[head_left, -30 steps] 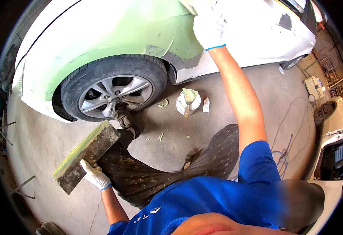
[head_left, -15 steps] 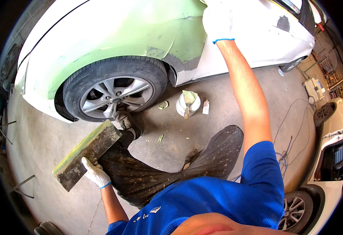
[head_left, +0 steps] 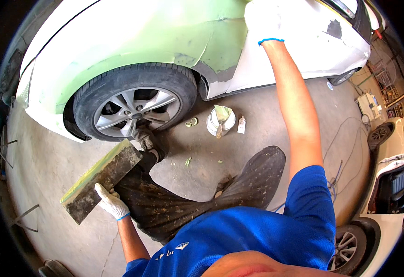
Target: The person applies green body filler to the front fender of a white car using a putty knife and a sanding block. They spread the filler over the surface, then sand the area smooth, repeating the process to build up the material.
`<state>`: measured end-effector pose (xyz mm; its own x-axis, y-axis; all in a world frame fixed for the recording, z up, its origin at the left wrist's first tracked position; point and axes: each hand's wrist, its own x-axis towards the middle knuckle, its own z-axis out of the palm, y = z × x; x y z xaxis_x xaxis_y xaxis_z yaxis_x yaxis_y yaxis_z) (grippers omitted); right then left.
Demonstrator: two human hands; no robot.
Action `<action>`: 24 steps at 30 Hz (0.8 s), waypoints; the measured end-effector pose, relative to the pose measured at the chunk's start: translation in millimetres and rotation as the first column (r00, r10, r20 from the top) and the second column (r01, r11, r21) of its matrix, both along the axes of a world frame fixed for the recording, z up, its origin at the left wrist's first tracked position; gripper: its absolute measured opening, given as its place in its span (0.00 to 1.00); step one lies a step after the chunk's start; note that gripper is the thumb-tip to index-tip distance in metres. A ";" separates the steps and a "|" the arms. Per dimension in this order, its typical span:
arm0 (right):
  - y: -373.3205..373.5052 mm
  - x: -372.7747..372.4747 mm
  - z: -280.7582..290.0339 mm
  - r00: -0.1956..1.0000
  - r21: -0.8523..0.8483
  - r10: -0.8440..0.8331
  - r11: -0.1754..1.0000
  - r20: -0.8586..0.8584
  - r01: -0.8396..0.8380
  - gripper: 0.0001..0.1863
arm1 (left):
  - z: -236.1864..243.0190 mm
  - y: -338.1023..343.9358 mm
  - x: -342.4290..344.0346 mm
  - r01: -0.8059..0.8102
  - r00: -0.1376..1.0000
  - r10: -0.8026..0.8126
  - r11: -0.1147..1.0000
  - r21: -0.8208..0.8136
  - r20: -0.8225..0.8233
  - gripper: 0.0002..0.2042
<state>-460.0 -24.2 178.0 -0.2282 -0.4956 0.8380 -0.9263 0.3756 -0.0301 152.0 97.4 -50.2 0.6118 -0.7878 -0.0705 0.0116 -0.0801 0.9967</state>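
My left hand point(head_left: 111, 201), in a white knit glove, grips a dark, putty-smeared mixing board point(head_left: 90, 200) by its near long side, thumb on the face. Yellow-green putty point(head_left: 98, 171) lines the board's far part. My right arm stretches up to the car point(head_left: 155, 44), whose front fender carries a broad pale green filled area with grey patches at its lower rear edge. Against the white door, my gloved right hand point(head_left: 264, 21) is washed out by glare; its fingers and anything in them cannot be made out.
Near the front wheel point(head_left: 137, 108) stands a white bucket point(head_left: 214, 126) with a putty knife point(head_left: 221, 119) across its top. Beside it are a small tube point(head_left: 241, 125) and a green-smeared ring point(head_left: 191, 122). A hose point(head_left: 335, 184) lies at right, near another car point(head_left: 393, 184).
My right hand has shifted slightly right and up along the car's side. The left hand and the board have barely moved.
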 end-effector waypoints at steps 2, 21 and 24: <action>3.7 -14.5 -4.2 1.000 -0.025 -0.014 1.000 -0.007 0.013 0.20 | 8.3 1.2 -2.7 0.009 1.000 -0.010 1.000 0.005 0.011 0.29; 25.7 21.9 -52.7 0.986 -0.154 0.098 0.981 -0.134 -0.119 0.22 | 3.4 -3.7 -8.1 -0.015 1.000 0.014 0.999 -0.051 -0.019 0.29; 26.4 22.6 -58.4 0.958 -0.098 0.202 0.969 -0.205 -0.225 0.25 | 17.8 0.0 -22.0 -0.051 0.999 0.050 0.994 -0.095 -0.008 0.28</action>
<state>-437.4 2.2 119.6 0.0430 -0.4091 0.9115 -0.9771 0.1730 0.1237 130.0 97.5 -32.4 0.6508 -0.7592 -0.0002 0.0191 0.0161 0.9997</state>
